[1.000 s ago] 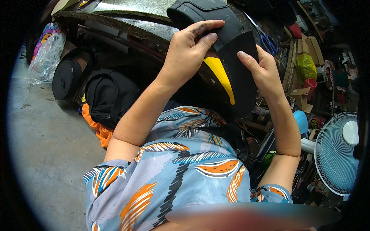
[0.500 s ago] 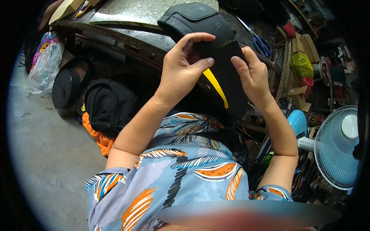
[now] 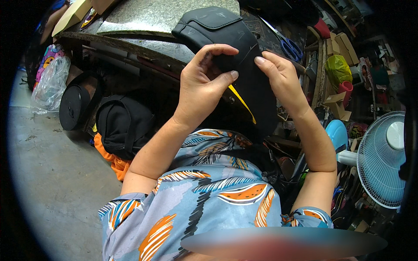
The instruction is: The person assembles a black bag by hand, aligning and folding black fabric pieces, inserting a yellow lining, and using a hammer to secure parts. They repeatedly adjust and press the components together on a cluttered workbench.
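A long black leather-like piece [image 3: 246,51] with a stitched flap at its far end and pale marks on its surface spans from the bench down toward my lap. My left hand [image 3: 198,89] curls around its left edge, thumb and fingers bent in a C shape. On the opposite edge, my right hand [image 3: 285,82] pinches the piece with its thumb on top and fingers folded. Between my hands, a thin yellow strip [image 3: 244,104] shows along the left edge. The underside and the fingertips behind the piece are hidden.
Scissors with blue handles [image 3: 291,48] lie on the bench, right of a grey speckled sheet [image 3: 170,17]. At left stand a black roll [image 3: 73,106] and a black bag [image 3: 124,124] on orange cloth. A fan [image 3: 385,158] and crowded shelves are at right.
The black piece has turned, so its marked upper face shows more and the yellow strip looks thinner. My right hand has shifted slightly left and up along the edge.
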Tool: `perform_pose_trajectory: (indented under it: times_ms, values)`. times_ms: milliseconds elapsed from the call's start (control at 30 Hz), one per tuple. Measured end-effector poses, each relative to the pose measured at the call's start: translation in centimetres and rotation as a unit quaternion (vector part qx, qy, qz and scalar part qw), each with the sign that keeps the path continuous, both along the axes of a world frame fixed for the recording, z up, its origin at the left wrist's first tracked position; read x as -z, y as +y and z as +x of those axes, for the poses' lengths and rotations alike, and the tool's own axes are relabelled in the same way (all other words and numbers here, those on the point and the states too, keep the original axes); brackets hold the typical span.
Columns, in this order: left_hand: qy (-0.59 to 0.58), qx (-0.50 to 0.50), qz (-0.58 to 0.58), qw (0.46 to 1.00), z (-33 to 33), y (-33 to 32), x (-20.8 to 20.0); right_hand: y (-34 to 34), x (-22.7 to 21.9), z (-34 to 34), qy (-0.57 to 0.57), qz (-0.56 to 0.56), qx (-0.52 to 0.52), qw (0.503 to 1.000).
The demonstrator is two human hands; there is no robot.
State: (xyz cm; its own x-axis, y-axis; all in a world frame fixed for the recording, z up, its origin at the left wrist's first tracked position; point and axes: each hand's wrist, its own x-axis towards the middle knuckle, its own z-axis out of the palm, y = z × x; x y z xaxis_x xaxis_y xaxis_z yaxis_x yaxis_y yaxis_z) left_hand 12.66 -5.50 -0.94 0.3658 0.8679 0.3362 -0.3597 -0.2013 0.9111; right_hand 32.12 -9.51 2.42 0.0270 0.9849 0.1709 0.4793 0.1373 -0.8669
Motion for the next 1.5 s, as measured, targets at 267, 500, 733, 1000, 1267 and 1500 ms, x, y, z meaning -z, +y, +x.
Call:
perform_pose_trajectory:
  times_ms: [267,500,733,1000,1267,1500]
  values:
    - [0.021,-0.002,0.01,1.0,0.0,0.1,0.0,-0.1,-0.4,-0.1,-0.133,0.143,0.046,0.98]
    - [0.037,-0.009,0.024,0.999,0.0,-0.1,0.2,0.6,-2.9,-0.1,-0.416,0.34,-0.006,0.843]
    - [0.018,0.01,0.028,0.999,0.3,-0.5,0.5,1.3,-4.0,1.5,-0.308,0.143,-0.086,0.937]
    - [0.025,-0.003,0.017,1.0,-0.1,-0.2,0.1,1.1,-1.3,1.9,-0.083,0.067,-0.056,0.993]
    - [0.022,0.006,0.022,1.0,-0.3,-0.3,-0.1,0.9,-1.2,1.6,0.053,0.012,-0.029,0.998]
    - [0.047,0.025,0.048,0.997,0.0,-0.4,-0.2,0.8,-0.2,0.2,0.093,0.021,-0.059,0.994]
